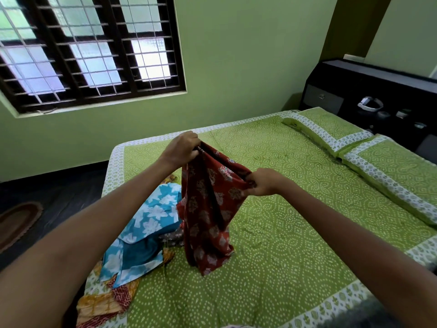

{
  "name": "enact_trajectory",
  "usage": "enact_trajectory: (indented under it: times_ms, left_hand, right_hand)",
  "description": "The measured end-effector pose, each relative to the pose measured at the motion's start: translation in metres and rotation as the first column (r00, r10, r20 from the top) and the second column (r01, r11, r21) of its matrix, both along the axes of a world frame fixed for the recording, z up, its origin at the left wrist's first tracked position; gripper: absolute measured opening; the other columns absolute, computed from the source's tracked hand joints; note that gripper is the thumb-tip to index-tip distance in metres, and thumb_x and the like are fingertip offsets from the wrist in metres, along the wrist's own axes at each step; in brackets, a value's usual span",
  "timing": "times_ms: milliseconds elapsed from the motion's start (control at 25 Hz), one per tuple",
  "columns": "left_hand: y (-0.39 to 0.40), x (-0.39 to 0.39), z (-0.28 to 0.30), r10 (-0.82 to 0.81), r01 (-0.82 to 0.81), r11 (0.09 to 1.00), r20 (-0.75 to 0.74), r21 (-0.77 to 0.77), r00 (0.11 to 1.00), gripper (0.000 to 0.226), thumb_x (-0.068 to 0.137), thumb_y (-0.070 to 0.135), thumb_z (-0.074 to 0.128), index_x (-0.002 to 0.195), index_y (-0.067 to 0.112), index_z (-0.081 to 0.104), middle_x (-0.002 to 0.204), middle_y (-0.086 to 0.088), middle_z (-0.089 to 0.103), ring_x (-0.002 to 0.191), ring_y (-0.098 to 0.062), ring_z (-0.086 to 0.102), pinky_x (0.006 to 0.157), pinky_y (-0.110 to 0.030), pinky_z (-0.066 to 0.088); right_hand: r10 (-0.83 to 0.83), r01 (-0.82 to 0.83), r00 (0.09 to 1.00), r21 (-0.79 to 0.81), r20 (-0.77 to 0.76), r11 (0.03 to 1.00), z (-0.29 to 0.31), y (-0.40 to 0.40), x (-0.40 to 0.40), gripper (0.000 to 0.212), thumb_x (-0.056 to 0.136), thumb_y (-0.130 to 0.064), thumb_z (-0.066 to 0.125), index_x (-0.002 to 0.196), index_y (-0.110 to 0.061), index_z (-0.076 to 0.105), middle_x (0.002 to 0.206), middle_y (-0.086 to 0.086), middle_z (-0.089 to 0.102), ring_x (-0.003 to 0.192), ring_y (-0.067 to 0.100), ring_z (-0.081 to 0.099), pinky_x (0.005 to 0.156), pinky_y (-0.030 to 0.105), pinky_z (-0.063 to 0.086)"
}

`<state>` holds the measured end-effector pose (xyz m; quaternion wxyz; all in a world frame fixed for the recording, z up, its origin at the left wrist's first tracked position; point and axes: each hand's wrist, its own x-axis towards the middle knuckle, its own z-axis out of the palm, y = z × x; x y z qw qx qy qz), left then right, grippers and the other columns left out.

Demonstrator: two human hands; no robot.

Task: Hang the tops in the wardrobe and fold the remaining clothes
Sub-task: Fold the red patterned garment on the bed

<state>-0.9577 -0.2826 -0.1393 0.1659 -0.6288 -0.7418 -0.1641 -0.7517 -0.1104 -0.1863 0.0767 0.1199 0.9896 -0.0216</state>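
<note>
Head view, both hands' grip bunching red garment, shape unclear

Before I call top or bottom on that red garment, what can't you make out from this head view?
- Red garment: bunched between left hand and right hand, so its cut is hidden.
- Clothes pile: blue piece covers those below.
- Headboard shelf items: too small.
- Wardrobe: out of view.
</note>
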Motion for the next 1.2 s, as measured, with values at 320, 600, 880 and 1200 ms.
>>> enact_trajectory:
  times_ms: [320,600,880,1200]
  left_hand:
    - [-0.007,-0.002,-0.005,-0.048,0.049,0.999,-0.097,0.012,0.994,0.003,0.062,0.000,0.056,0.060,-0.002,0.055,0.061,-0.016,0.054,0.060,-0.030,0.057,0.054,-0.033,0.047]
    - [-0.003,0.000,-0.018,-0.066,0.062,0.997,-0.082,-0.055,0.994,0.002,0.063,-0.002,0.060,0.063,-0.003,0.058,0.064,-0.017,0.055,0.064,-0.032,0.058,0.055,-0.038,0.049]
    - [-0.026,-0.025,-0.028,0.094,-0.089,0.990,0.044,-0.109,0.995,0.007,0.069,0.000,0.061,0.067,-0.006,0.060,0.066,-0.021,0.057,0.068,-0.034,0.058,0.060,-0.038,0.044]
    - [0.009,-0.022,0.038,0.026,-0.055,0.947,0.096,0.316,0.995,0.028,0.064,0.019,0.048,0.056,-0.006,0.059,0.055,-0.021,0.057,0.052,-0.027,0.052,0.053,-0.029,0.028]
  right_hand:
    - [-0.206,0.210,0.961,0.000,-0.185,0.978,0.028,0.017,-0.009,0.026,0.087,-0.031,0.059,0.108,-0.021,0.071,0.101,0.008,0.064,0.096,0.026,0.058,0.075,0.031,0.044]
    - [0.027,-0.100,0.956,0.236,0.294,0.967,0.014,-0.010,-0.018,0.047,0.086,-0.038,0.051,0.130,-0.024,0.048,0.121,0.005,0.056,0.112,0.025,0.053,0.101,0.048,0.031]
    - [-0.065,0.006,0.984,-0.332,-0.166,0.943,0.050,0.033,0.000,0.039,0.088,-0.038,0.050,0.085,-0.004,0.070,0.073,0.013,0.065,0.065,0.020,0.053,0.062,0.030,0.038]
    - [-0.178,0.117,0.837,-0.148,-0.517,0.982,0.113,0.059,-0.002,0.020,0.090,-0.009,0.053,0.090,-0.001,0.072,0.065,0.010,0.062,0.062,0.025,0.055,0.060,0.029,0.039]
